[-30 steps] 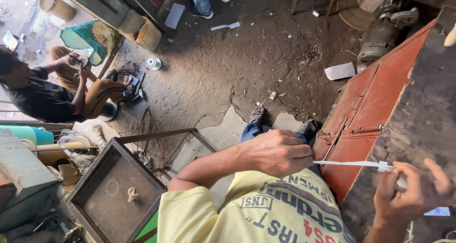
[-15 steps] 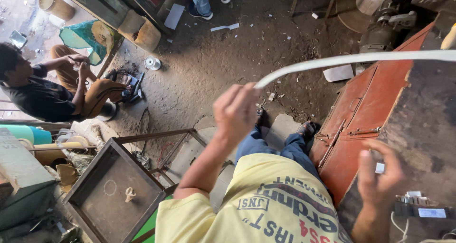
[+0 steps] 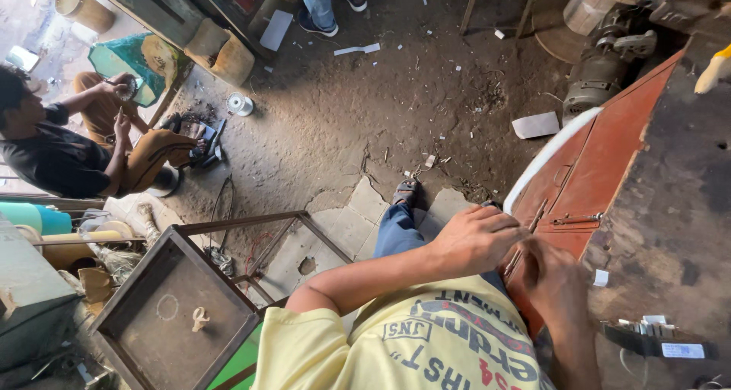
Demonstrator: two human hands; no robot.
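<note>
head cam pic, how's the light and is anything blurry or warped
Head view: daylight washes out the top-left corner, while the dirt floor is evenly shaded. The left hand and right hand are slightly soft at the red metal edge. Wide-angle bending curves the white strip and the frame's edges.

Single head view, steep downward look, close over hands [image 3: 518, 260], dirt floor [image 3: 365, 116] beyond.

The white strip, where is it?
In the head view, the white strip curves along the red cabinet's upper left edge, right of centre, above both hands.
</note>
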